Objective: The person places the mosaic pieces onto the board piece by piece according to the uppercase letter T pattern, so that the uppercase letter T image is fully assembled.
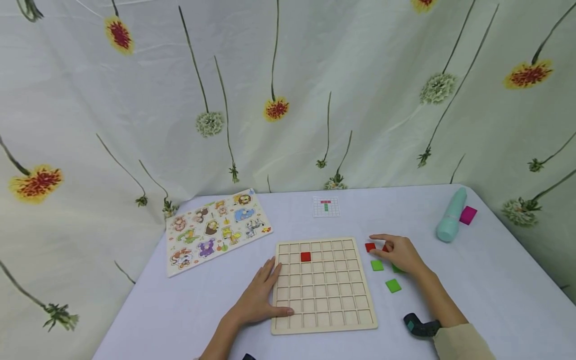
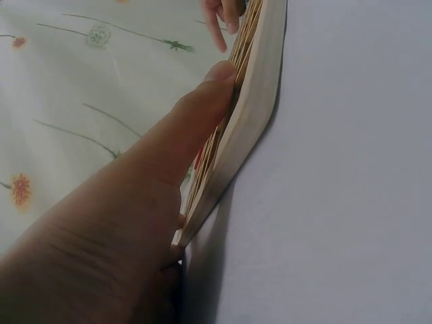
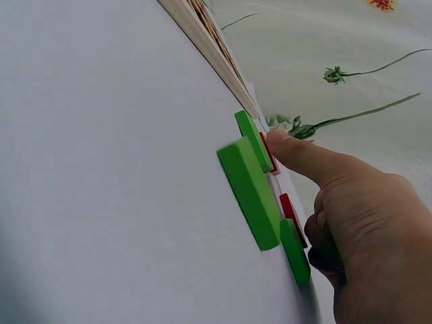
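Observation:
A pale wooden grid board (image 1: pixel 320 290) lies on the table, with one red square tile (image 1: pixel 305 256) in a cell of its second row. My left hand (image 1: pixel 258 300) rests on the board's left side, thumb on the lower cells and fingers spread along the upper left edge. Right of the board, my right hand (image 1: pixel 402 255) reaches over a loose red tile (image 1: pixel 370 247), index finger beyond it and thumb at its near edge. Another red tile (image 3: pixel 293 219) lies partly hidden under this hand. Several green tiles (image 1: pixel 377 265) lie close by.
Behind the board lies a small pattern card (image 1: pixel 326 207) with a red and green T shape. An animal puzzle board (image 1: pixel 218 230) is at the back left. A mint-coloured cylindrical case (image 1: pixel 452 215) and a magenta piece (image 1: pixel 468 215) lie at the back right.

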{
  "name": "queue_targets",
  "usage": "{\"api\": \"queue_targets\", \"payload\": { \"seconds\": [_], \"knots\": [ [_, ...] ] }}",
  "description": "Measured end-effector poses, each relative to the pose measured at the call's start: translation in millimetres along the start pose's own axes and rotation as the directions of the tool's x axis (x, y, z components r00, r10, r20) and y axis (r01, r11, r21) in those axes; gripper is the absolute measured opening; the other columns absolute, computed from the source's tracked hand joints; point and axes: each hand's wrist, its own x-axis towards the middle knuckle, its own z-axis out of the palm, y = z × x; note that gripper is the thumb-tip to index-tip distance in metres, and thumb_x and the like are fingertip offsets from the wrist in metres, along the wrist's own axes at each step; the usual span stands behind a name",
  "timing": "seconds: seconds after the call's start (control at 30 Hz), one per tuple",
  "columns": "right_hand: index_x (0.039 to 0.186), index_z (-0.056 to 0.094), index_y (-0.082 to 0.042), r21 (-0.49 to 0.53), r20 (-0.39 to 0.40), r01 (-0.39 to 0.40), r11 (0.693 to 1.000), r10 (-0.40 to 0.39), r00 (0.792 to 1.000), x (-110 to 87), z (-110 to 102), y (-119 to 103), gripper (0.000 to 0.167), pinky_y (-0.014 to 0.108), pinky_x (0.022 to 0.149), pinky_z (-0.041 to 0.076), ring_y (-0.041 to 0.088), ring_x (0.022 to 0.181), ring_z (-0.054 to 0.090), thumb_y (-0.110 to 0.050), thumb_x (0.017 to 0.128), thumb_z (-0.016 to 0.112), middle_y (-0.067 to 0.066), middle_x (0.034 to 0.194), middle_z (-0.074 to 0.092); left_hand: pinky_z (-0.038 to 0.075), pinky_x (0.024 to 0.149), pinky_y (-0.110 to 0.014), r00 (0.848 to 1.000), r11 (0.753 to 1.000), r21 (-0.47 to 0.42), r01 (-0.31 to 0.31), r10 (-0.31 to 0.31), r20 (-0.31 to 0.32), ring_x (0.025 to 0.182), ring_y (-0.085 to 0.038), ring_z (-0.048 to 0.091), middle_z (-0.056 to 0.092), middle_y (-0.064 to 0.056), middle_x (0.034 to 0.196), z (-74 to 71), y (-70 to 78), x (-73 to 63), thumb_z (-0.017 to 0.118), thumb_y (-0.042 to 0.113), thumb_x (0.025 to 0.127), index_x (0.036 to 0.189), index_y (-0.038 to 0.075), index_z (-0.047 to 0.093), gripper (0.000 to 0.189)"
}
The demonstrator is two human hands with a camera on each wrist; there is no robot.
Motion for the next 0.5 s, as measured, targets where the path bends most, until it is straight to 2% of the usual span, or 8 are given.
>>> {"api": "queue_targets", "payload": {
  "seconds": [0.5],
  "knots": [
    [0.110, 0.068, -0.008, -0.069, 0.065, -0.053, 0.996, 0.058, 0.996, 0.4, -1.2, -3.0, 0.040, 0.021, 0.042, 0.021, 0.009, 0.046, 0.027, -0.031, 0.077, 0.075, -0.006, 0.049, 0.032, 0.014, 0.110, -0.045, 1.000, 1.000, 0.000, 0.018, -0.018, 0.011, 0.140, -0.026, 0.006, 0.007, -0.009, 0.154, 1.8, -2.6, 1.2, 0.062, 0.077, 0.061, 0.147, 0.008, 0.023, 0.116]
  ]
}}
